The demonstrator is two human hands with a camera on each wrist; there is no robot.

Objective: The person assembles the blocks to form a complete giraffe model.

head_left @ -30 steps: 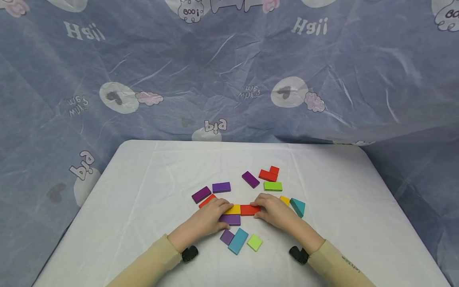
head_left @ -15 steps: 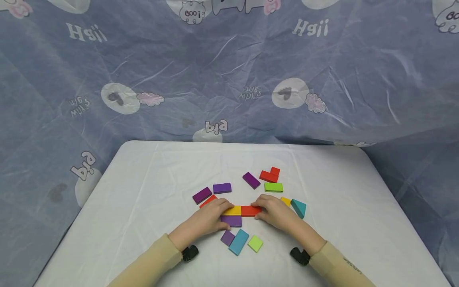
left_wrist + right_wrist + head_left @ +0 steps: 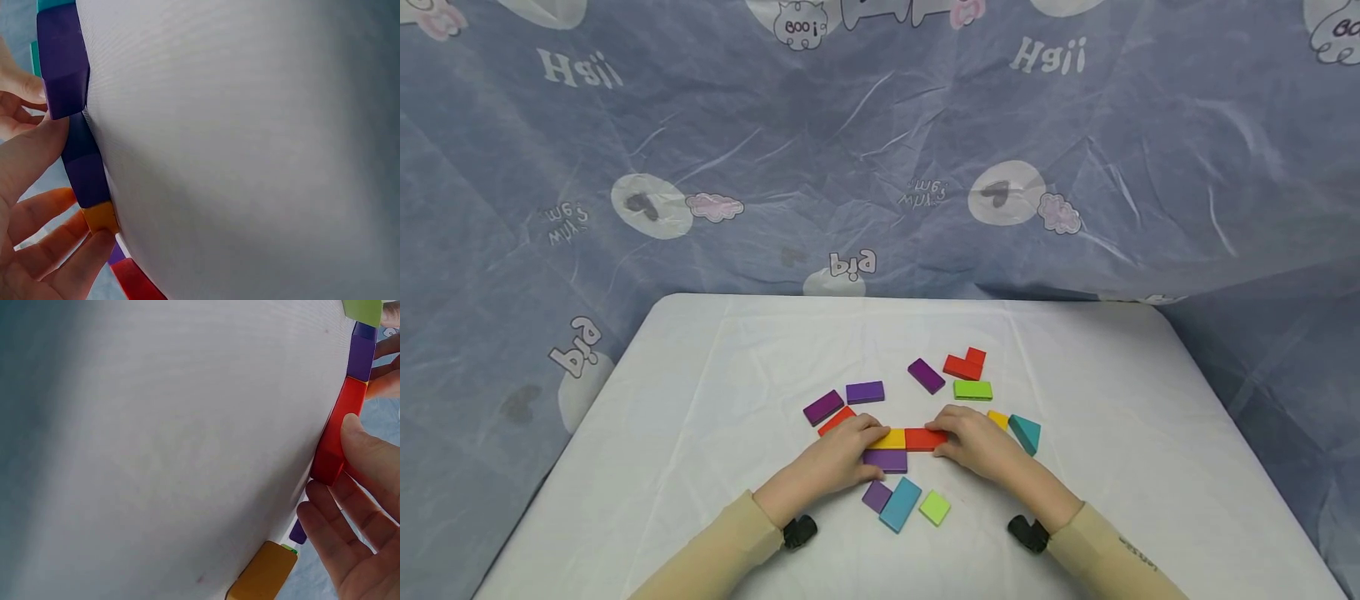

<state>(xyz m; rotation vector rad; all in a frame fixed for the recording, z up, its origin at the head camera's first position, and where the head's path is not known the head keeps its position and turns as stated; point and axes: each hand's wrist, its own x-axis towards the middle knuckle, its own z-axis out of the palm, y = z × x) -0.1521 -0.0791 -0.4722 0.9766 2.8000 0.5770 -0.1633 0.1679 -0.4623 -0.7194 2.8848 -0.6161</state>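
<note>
In the head view a yellow block (image 3: 891, 439) lies end to end with a red block (image 3: 922, 439); a purple block (image 3: 886, 461) sits along the yellow one's near side. My left hand (image 3: 835, 454) spans the yellow and purple blocks, fingers on the far side and thumb at the near side. In the left wrist view a fingertip meets the yellow block (image 3: 101, 217). My right hand (image 3: 973, 439) pinches the red block's right part. The right wrist view has my thumb on the red block (image 3: 337, 434). My hands cover parts of these blocks.
Nearer me lie a small purple block (image 3: 877, 497), a blue block (image 3: 900, 505) and a green square (image 3: 935, 507). Beyond my hands are purple blocks (image 3: 927, 376), a green block (image 3: 973, 390) and red pieces (image 3: 964, 367). A teal triangle (image 3: 1026, 433) is at the right on the white table (image 3: 1097, 392).
</note>
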